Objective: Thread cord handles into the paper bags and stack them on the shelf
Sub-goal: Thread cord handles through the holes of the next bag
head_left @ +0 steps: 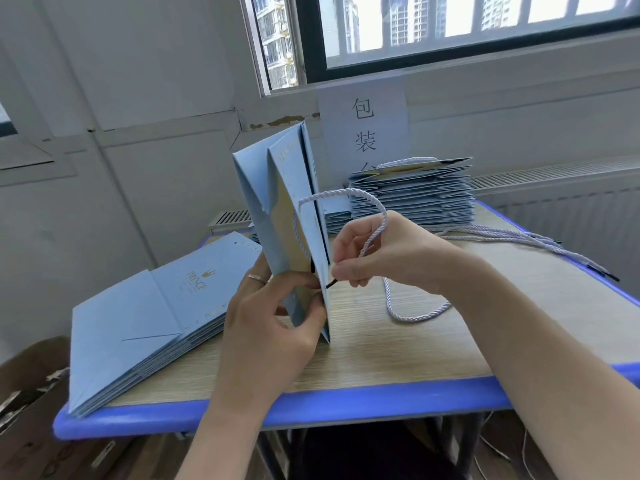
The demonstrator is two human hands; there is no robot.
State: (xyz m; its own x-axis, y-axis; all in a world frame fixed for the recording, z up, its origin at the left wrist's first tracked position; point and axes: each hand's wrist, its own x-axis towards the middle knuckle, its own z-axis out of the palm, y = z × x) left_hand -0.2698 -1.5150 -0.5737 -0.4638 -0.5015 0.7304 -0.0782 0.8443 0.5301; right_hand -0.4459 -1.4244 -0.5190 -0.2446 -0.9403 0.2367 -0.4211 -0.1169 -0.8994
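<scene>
I hold one blue paper bag (287,209) on end at the middle of the frame, folded flat, its lower corner on the table (381,393). My left hand (273,317) grips its near edge between thumb and curled fingers. My right hand (384,251) pinches the dark tip (331,283) of a pale twisted cord (377,216) right at that edge. The cord arcs out of the bag's side, over my right hand, and loops down onto the tabletop.

At lower left a cardboard box (31,393) holds pale scraps I cannot make out. Beside it on the table, a stack of flat bags (145,327) overhangs the blue rim. A taller stack of bags (412,195) sits at the back, a cord handle lying on top. Loose cords (519,240) trail along the right side. A paper sign (363,129) hangs on the wall under the window, the held bag and back stack partly covering it.
</scene>
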